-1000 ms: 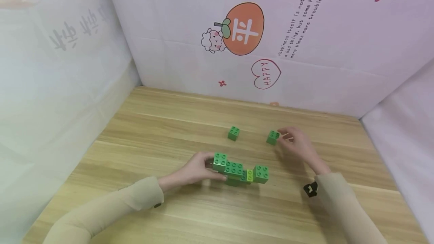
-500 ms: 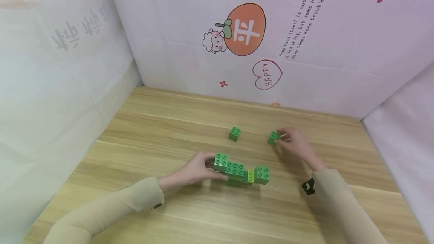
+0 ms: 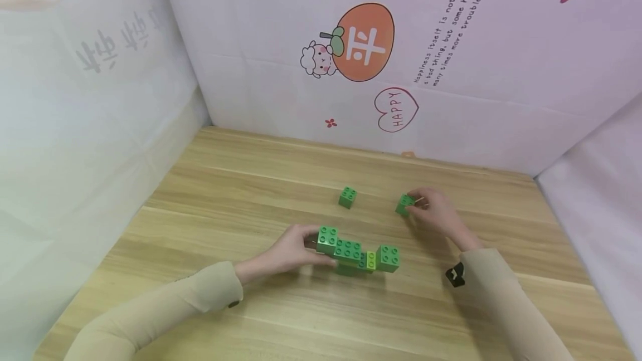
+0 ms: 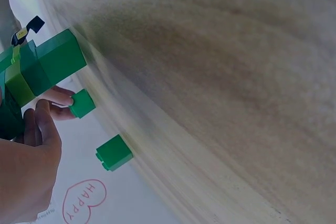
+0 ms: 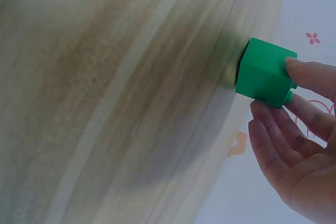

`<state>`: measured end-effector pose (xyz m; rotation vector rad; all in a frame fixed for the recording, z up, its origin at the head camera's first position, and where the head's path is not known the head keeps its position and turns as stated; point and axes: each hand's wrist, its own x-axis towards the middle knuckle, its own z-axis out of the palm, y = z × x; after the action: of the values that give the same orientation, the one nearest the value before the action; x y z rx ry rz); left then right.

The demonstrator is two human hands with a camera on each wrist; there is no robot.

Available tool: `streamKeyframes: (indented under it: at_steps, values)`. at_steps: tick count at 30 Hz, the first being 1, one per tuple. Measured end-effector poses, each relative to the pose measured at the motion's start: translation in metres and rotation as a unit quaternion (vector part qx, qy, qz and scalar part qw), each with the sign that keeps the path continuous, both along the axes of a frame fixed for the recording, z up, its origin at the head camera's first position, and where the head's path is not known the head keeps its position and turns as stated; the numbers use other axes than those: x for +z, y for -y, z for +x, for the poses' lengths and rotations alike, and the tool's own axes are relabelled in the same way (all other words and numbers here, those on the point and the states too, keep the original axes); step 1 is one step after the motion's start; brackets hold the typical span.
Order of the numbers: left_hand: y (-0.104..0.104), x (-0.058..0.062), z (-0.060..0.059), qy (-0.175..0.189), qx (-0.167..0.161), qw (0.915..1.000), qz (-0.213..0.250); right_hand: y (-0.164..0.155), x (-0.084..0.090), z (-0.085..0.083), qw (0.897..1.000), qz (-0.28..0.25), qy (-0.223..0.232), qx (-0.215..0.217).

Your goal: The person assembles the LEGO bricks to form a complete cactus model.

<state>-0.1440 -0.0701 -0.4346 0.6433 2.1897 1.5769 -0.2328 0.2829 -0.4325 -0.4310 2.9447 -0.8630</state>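
Free surface (image 3: 225,163) at far left corner, gap between loose green block (image 3: 347,198) and pinched block (image 5: 265,72), brick assembly (image 3: 347,249) blocking mid-surface, room toward near edge between left sleeve (image 3: 175,299) and right sleeve (image 3: 506,294), cloth wall (image 3: 271,99) closing far edge.

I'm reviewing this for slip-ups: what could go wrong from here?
The right hand pinches a small green block near its studded top, so it might slip. The left hand grips the assembled bricks at one end, so pressing on the far end might tilt or loosen them.
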Motion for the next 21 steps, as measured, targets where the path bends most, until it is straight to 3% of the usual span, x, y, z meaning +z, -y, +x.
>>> streamKeyframes:
  at_steps: [11, 21]
  values:
    - [0.000, 0.000, 0.000, -0.002, 0.000, 1.0000, 0.003, 0.003, 0.006, 0.011, 0.999, -0.018, -0.027, 0.009]
    - [0.000, 0.000, 0.000, -0.007, 0.000, 1.0000, -0.002, 0.014, 0.018, 0.028, 0.998, 0.000, -0.060, 0.011]
